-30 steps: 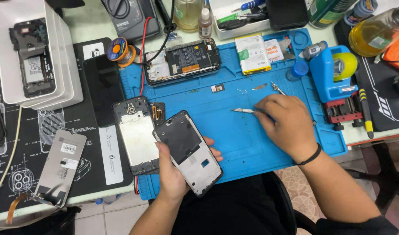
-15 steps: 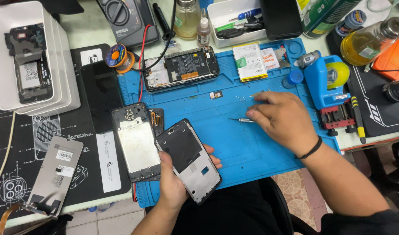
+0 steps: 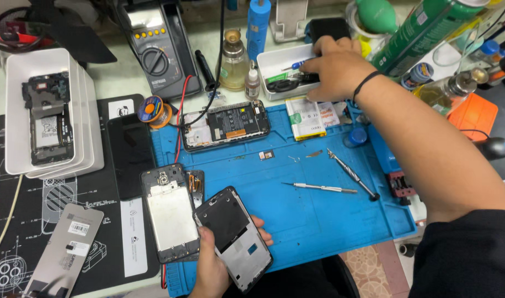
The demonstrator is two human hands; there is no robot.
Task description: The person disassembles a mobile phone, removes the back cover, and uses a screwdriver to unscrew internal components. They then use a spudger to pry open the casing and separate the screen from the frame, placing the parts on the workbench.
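Far left, a white tray (image 3: pixel 87 110) holds a stripped phone board, with a black cutting mat (image 3: pixel 21 221) below it. On the mat's near edge a second opened phone shell (image 3: pixel 170 215) lies flat, untouched.

The phone frame (image 3: pixel 233 237) is gripped in the left hand (image 3: pixel 211 270), fingers wrapped round its lower edge, tilted over the near edge of the blue work mat (image 3: pixel 318 221).

Mid-mat, a thin pick (image 3: pixel 321 188) and a screwdriver (image 3: pixel 352 174) lie loose, near each other, neither held.

The right hand (image 3: pixel 332 69) is reached into the small white parts box (image 3: pixel 274 69) behind the mat; whether anything is pinched cannot be told.

Judged step: a tool or part is being fetched for the held frame. A small item would next have to be picked cleanly while the frame is kept steady.
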